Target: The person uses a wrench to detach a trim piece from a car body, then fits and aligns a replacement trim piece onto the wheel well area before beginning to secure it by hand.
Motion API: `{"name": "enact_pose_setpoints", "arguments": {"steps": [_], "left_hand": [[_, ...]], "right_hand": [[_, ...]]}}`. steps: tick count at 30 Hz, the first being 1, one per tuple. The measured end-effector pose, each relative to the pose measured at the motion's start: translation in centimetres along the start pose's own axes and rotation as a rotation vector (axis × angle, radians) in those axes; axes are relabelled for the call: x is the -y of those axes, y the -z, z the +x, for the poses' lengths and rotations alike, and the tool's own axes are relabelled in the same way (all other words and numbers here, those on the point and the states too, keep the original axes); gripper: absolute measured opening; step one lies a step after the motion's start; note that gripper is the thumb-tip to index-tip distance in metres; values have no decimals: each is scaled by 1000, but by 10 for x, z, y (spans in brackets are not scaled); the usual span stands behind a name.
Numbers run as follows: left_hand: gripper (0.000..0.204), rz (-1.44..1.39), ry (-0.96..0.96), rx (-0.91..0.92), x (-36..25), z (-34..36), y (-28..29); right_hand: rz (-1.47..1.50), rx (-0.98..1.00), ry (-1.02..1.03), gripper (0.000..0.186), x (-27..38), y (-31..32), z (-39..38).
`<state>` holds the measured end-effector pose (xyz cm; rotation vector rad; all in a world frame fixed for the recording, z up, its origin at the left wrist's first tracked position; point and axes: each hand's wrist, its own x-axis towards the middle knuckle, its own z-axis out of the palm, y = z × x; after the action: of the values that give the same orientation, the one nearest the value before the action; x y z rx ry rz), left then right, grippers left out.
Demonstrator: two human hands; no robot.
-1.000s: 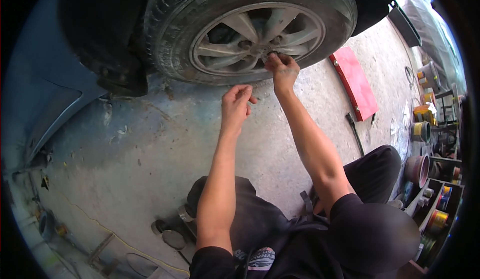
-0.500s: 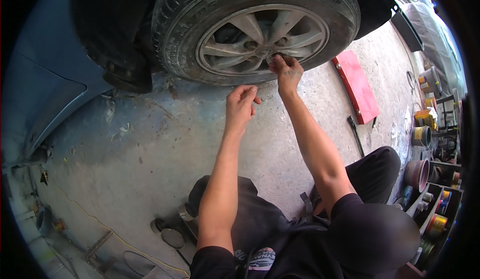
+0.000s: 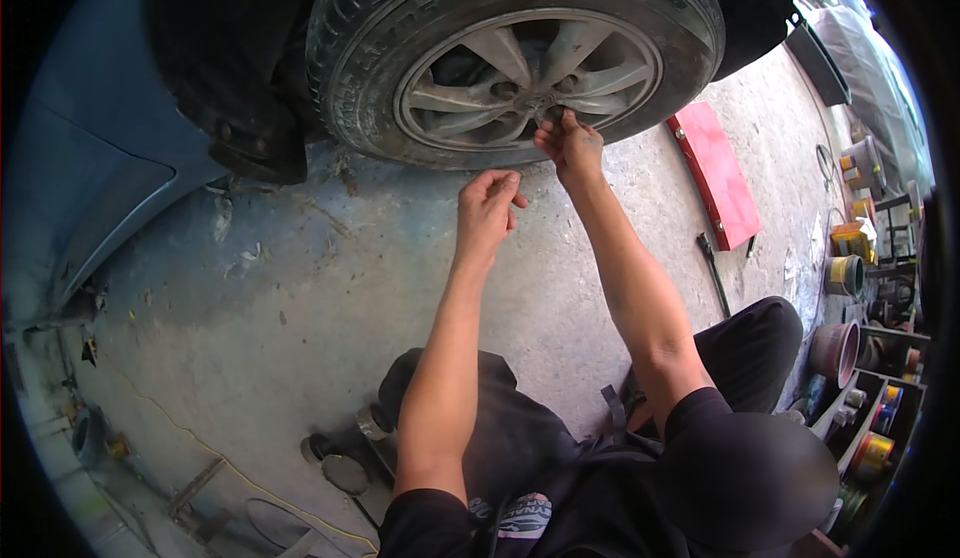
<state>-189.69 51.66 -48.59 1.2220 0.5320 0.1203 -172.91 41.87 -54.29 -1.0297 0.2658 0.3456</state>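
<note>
A car wheel (image 3: 578, 50) with a spoked silver rim and a worn black tyre is in front of me. My right hand (image 3: 573, 148) reaches to the rim just below its centre hub (image 3: 533, 104). Its thumb and fingers are pinched together at a dark lug hole, and whatever they grip is too small and hidden to name. Below the tyre's lower edge, my left hand (image 3: 486, 208) is raised above the floor, apart from the wheel. Its fingers are curled in with the thumb against them, hiding anything inside.
Right of the wheel lies a red tool case (image 3: 718, 173) on the concrete floor. A dark bar-shaped tool (image 3: 714, 273) lies beside it. Paint cans (image 3: 843, 275) and shelving line the right side. A blue car body (image 3: 95, 148) stands at left; a yellow cord (image 3: 205, 448) crosses the floor.
My right hand has shifted very slightly at the rim, its fingers turning a little. My left hand has barely moved, and the whole view has shifted slightly.
</note>
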Motion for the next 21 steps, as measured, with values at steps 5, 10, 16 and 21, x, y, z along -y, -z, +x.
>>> {"name": "enact_pose_setpoints", "arguments": {"steps": [5, 10, 16, 21], "left_hand": [[22, -11, 8, -10, -1, 1, 0], [23, -4, 30, -13, -1, 2, -2], [23, 5, 20, -16, -1, 2, -1], [22, 2, 22, -13, -1, 1, 0]], "right_hand": [[-99, 86, -32, 34, 8, 2, -2], [-384, 60, 49, 28, 11, -1, -4], [-493, 100, 47, 36, 9, 3, 3], [-404, 161, -52, 38, 8, 9, 4]]}}
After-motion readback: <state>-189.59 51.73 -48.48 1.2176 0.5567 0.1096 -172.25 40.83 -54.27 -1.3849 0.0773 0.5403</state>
